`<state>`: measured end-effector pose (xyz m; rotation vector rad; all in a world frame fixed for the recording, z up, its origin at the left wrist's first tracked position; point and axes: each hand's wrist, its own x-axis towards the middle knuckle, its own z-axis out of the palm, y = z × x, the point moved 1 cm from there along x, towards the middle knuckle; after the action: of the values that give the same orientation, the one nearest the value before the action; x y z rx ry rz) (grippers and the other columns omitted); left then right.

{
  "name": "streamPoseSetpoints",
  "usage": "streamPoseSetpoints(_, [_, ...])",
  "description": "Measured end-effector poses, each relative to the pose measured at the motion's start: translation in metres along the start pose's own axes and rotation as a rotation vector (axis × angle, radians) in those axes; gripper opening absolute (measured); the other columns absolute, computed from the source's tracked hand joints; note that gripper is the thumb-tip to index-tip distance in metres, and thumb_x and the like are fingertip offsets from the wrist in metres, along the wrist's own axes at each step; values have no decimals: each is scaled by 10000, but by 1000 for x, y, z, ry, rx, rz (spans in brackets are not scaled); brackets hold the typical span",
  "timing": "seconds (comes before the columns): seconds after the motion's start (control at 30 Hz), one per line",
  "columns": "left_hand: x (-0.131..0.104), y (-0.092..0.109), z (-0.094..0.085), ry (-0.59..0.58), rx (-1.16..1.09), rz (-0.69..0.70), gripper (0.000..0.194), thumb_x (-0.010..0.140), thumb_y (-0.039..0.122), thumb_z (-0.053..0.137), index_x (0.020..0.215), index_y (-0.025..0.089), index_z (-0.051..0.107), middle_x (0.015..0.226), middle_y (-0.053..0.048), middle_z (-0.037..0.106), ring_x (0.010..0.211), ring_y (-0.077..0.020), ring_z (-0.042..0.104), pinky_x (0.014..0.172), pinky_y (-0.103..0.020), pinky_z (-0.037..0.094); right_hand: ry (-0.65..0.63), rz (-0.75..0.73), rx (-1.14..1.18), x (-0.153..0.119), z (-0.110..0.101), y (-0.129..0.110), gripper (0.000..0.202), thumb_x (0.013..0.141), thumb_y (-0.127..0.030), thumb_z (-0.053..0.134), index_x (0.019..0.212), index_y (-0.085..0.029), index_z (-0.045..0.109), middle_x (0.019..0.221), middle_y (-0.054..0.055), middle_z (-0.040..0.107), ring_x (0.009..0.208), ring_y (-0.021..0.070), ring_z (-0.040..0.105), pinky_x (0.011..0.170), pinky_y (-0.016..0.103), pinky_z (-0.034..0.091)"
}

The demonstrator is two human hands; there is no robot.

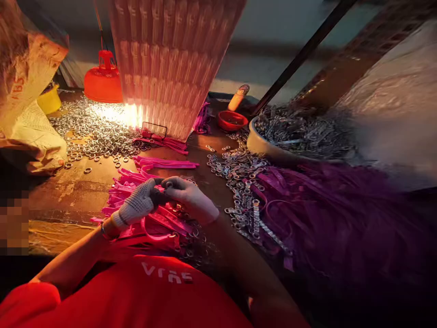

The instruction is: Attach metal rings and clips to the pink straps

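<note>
My left hand (138, 205), in a dotted white work glove with dark fingertips, is closed at the middle of the table. Against it, my right hand (191, 196), also in a white glove, has its thumb and fingers pinched together. A small round, dark shape shows at the right fingertips; what the hands grip is too small and dark to name. Beneath both hands lies a pile of bright pink straps (118, 193). Another bundle of pink straps (167, 163) lies just beyond them. Some metal rings and hooks (196, 241) are near my body, partly in shadow.
Loose metal rings (109, 141) are heaped at the back left under a red lamp (102, 84). A ribbed translucent panel (170, 64) stands behind. To the right are metal hooks (235, 168), purple straps (324, 209), a basin (262, 143) of metal parts and a red bowl (232, 122).
</note>
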<state>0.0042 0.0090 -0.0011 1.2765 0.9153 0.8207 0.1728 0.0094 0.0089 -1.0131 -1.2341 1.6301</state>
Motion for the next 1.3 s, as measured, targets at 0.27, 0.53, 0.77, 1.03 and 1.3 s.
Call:
streamPoseSetpoints(0.27, [-15,-13,0,39,-292,-89,285,852,404,690,913,127,662,593,18,554,407,-40,350,358,-172,226,307,-189,-150,-8,15,12,232,763,-309,691,965,-209,638,788,-45,599,631,107,537,596,254,439])
streamPoseSetpoints(0.53, [-18,-22,-1,94,-121,-11,210,876,330,620,774,185,507,544,62,484,397,-51,385,369,-162,294,139,-457,-1176,-9,25,8,356,949,-180,450,1280,-154,579,1152,141,655,1016,238,607,865,357,459])
streamPoseSetpoints(0.77, [0,3,-52,134,-384,-65,296,771,372,687,706,187,466,512,81,408,348,-32,279,324,-160,194,-237,-362,-1586,-4,33,14,317,950,-343,529,722,-176,673,666,63,678,601,169,565,576,294,302])
streamPoseSetpoints(1.03, [-1,11,-72,200,86,-1,264,822,383,682,734,154,586,525,36,521,399,-56,403,382,-174,293,-64,-499,-1297,45,30,-10,265,978,-204,522,1227,-162,606,1141,98,712,1023,194,645,842,284,426])
streamPoseSetpoints(1.3, [8,-13,-70,40,2,-122,250,875,352,505,694,180,500,512,40,460,372,-67,365,341,-177,263,-161,-602,-1680,65,36,0,190,884,-245,522,766,-169,650,689,58,641,617,174,499,598,350,201])
